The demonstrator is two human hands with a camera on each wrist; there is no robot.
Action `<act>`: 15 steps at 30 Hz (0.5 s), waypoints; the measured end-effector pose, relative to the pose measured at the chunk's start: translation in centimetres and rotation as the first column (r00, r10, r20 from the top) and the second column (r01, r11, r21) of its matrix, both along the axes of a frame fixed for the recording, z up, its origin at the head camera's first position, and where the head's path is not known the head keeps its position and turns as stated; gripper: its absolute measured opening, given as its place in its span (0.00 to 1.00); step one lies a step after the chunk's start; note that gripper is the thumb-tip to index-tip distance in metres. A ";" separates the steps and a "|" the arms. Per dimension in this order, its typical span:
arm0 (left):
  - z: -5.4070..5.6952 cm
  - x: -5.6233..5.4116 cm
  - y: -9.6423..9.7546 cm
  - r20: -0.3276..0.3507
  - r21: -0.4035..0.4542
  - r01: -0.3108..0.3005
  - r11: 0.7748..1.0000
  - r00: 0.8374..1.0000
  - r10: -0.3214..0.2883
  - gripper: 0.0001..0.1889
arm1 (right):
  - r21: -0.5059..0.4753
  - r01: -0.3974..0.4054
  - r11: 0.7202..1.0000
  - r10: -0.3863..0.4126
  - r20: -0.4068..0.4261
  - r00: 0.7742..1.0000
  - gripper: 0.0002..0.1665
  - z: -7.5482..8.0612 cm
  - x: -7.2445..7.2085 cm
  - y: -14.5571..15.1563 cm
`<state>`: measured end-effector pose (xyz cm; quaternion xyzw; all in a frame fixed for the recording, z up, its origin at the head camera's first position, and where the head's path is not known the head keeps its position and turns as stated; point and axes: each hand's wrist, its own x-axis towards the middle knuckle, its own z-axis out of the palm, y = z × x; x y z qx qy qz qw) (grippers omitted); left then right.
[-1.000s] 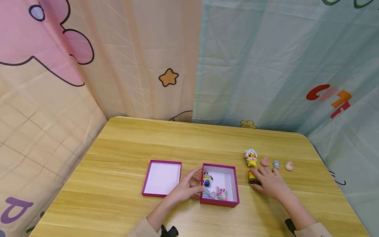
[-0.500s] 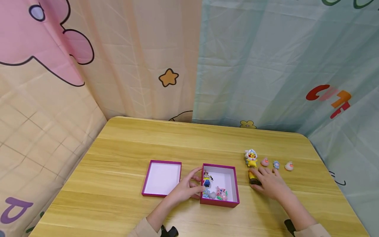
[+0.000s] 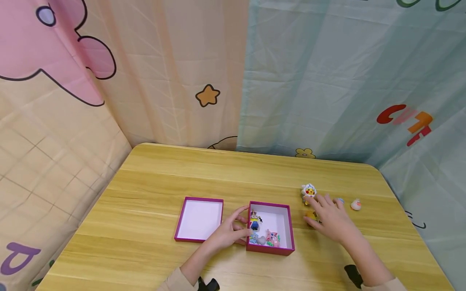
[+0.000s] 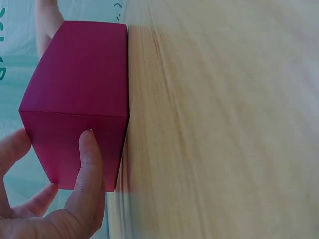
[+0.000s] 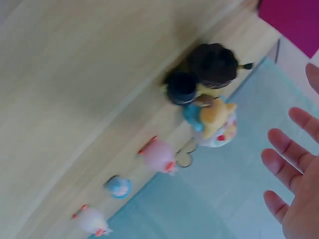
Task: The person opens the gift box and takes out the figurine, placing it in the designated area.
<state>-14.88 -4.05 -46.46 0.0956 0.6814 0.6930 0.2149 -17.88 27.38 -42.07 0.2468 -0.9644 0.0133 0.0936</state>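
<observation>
My left hand (image 3: 227,232) holds the left wall of an open magenta box (image 3: 271,250); in the left wrist view its thumb touches the rim and fingers press the outer wall. The box contains a yellow-and-blue minion figure (image 3: 254,222), a pink figure (image 3: 273,237) and a blue-grey figure (image 3: 260,239). Over the toys at the right hovers my right hand (image 3: 331,218), fingers spread, partly hiding a yellow-and-black toy figure (image 3: 311,214). The right wrist view shows a gap between those fingers and the toys. Just behind stands a yellow figure in a white hood (image 3: 308,190).
A magenta-rimmed lid (image 3: 198,218) lies inside up, left of the box. Right of the hooded figure, a pink toy duck (image 5: 158,156), a small blue figure (image 5: 118,186) and a whitish toy duck (image 3: 356,205) form a row. Printed curtains (image 3: 313,81) hang behind the wooden table (image 3: 145,182).
My right hand has let go of the yellow-and-black figure and risen slightly, its fingers spreading and covering the pink duck in the head view. The left hand and box have stayed put.
</observation>
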 end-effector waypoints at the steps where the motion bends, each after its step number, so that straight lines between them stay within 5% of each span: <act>1: 0.0 0.0 0.0 0.001 0.002 0.000 1.000 1.000 0.000 0.37 | -0.012 -0.005 1.000 0.005 -0.015 1.000 0.35 0.3 0.0 -0.4; 7: 0.1 0.1 0.0 0.000 -0.004 -0.003 1.000 1.000 0.003 0.37 | -0.049 -0.029 0.998 0.026 -0.059 0.998 0.32 1.3 0.5 -2.9; 15: 0.0 0.1 0.0 0.000 0.004 -0.002 1.000 1.000 0.002 0.37 | -0.055 -0.081 0.995 0.077 -0.067 0.995 0.29 0.4 1.2 -6.9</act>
